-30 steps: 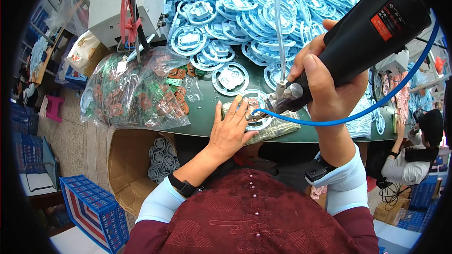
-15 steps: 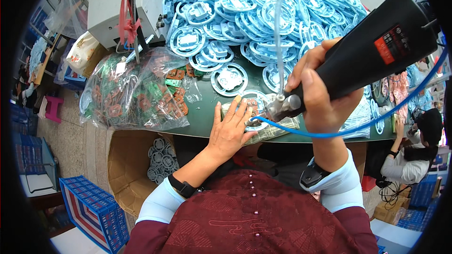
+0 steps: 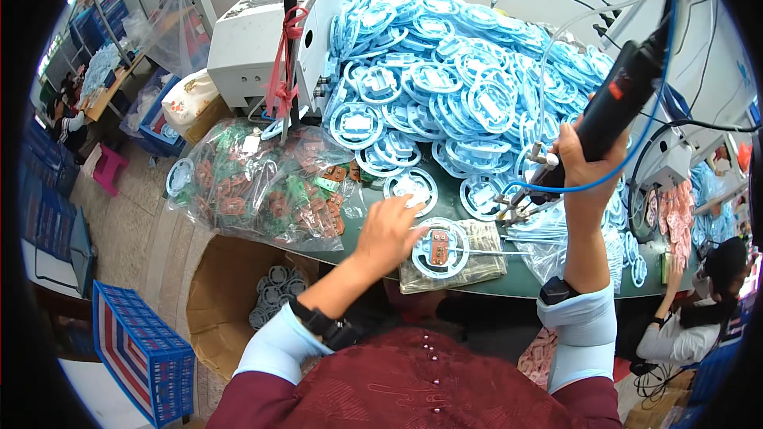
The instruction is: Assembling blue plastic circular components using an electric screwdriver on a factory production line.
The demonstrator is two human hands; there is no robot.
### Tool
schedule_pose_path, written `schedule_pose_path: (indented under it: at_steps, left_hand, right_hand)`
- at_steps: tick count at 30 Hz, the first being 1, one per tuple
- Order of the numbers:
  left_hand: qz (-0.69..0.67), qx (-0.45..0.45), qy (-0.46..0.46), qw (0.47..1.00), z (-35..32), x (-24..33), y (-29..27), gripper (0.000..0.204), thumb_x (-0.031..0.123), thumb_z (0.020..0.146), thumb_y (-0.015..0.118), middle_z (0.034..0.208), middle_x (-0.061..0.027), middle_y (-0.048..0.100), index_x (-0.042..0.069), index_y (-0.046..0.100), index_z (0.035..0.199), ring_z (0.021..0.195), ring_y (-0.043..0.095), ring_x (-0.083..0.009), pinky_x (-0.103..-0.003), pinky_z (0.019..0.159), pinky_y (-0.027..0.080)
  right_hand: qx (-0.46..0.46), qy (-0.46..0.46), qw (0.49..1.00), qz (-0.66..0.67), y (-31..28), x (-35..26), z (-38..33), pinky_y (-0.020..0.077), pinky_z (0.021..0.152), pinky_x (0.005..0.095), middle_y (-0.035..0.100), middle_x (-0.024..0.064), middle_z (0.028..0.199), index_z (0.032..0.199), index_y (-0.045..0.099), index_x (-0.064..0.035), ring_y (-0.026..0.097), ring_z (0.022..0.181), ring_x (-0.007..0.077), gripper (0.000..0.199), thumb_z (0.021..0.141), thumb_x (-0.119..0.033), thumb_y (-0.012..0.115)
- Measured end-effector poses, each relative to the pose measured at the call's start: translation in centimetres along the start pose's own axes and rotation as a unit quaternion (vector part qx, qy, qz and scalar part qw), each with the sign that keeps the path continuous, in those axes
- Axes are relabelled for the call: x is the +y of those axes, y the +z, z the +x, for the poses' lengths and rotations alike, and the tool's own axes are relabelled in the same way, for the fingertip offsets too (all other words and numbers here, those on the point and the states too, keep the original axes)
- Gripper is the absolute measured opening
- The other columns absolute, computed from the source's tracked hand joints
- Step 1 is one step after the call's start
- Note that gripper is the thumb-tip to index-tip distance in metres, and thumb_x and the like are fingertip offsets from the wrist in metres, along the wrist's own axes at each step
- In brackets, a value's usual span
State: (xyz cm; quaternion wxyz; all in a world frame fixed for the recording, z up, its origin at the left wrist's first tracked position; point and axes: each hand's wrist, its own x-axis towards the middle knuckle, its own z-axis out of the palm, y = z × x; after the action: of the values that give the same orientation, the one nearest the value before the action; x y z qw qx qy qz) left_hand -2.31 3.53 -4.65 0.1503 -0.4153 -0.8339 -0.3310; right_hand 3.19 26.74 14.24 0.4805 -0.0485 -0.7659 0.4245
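My right hand (image 3: 590, 160) is wrapped round a black power screwdriver (image 3: 616, 103) with a metal nose and a blue hose, raised over the right part of the bench. Left of it, a light blue plastic ring part (image 3: 456, 267) with a brown circuit board (image 3: 439, 247) lies on a wrapped flat pad (image 3: 486, 250). A thin pale cable runs rightward from this part. My left hand (image 3: 387, 232) is open, its fingers stretched toward another light blue ring part (image 3: 421, 183) just beyond the pad. Whether the fingertips touch that part I cannot tell.
A high heap of light blue ring parts (image 3: 453, 71) covers the back of the bench. At left lie a clear bag of circuit boards (image 3: 254, 183) and a white machine (image 3: 258, 40). Below stands a cardboard box (image 3: 218, 294) with grey parts. A person (image 3: 695, 302) sits at far right.
My right hand has lifted the screwdriver away from the ring part on the pad, up and to the right. My left hand has left that part for the ring part behind it. The view has shifted.
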Motion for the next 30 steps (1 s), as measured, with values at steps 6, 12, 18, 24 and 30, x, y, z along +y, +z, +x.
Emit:
schedule_pose_path:
  at_steps: [6, 12, 18, 24, 30]
  left_hand:
    - [0.135, -0.146, -0.135, 0.971, 6.8, -1.8, 3.2, 0.059, 0.049, 0.071, 0.078, 0.093, -0.0135, 0.057, 0.0, 0.06, 0.098, 0.088, 0.064, -0.0299, -0.041, 0.07, 0.053]
    - [0.174, -0.206, -0.124, 0.955, 8.9, -2.6, 4.2, 0.045, 0.04, 0.068, 0.078, 0.09, -0.0161, 0.064, 0.0, 0.065, 0.085, 0.074, 0.068, -0.0313, -0.042, 0.063, 0.055]
    - [0.175, -0.048, -0.137, 0.974, 7.7, -4.7, -4.0, 0.024, 0.025, 0.075, 0.068, 0.076, -0.0157, 0.068, 0.0, 0.066, 0.078, 0.066, 0.068, -0.0309, -0.04, 0.059, 0.055]
    - [-0.307, 0.134, -0.349, 0.875, 2.9, -6.5, -8.0, 0.021, 0.014, 0.098, 0.049, 0.077, -0.0062, 0.066, -0.002, 0.061, 0.091, 0.07, 0.068, -0.014, -0.026, 0.058, 0.054]
    - [-0.655, 0.191, -0.369, 0.631, -0.4, -4.1, -5.6, 0.024, 0.017, 0.099, 0.047, 0.1, -0.0134, 0.067, 0.0, 0.049, 0.117, 0.08, 0.07, -0.0228, -0.03, 0.064, 0.059]
  right_hand:
    - [-0.018, 0.028, 0.999, 0.015, -2.7, 3.0, -1.2, 0.0494, 0.082, 0.0298, 0.058, 0.0093, 0.102, 0.124, 0.049, 0.0, 0.06, 0.088, 0.0157, 0.047, 0.081, -0.002, 0.068]
    - [0.01, -0.08, 0.995, -0.062, -6.2, 4.2, -8.2, 0.0465, 0.089, 0.0333, 0.055, 0.0133, 0.108, 0.123, 0.049, 0.0038, 0.056, 0.094, 0.0194, 0.046, 0.079, 0.006, 0.062]
    - [-0.203, -0.007, 0.979, -0.02, -0.8, 3.2, -13.3, 0.05, 0.06, 0.0292, 0.06, 0.0125, 0.088, 0.105, 0.061, 0.0007, 0.061, 0.067, 0.0191, 0.029, 0.077, 0.005, 0.065]
    - [-0.332, 0.197, 0.919, 0.079, 8.4, 3.9, -13.4, 0.0474, 0.054, 0.0272, 0.063, 0.0081, 0.086, 0.111, 0.059, 0.0026, 0.06, 0.063, 0.0129, 0.025, 0.09, -0.011, 0.063]
    - [-0.284, 0.258, 0.895, 0.226, 14.9, 2.9, -12.9, 0.0465, 0.063, 0.0257, 0.065, 0.0083, 0.088, 0.11, 0.059, 0.0043, 0.059, 0.07, 0.0099, 0.025, 0.094, -0.014, 0.06]
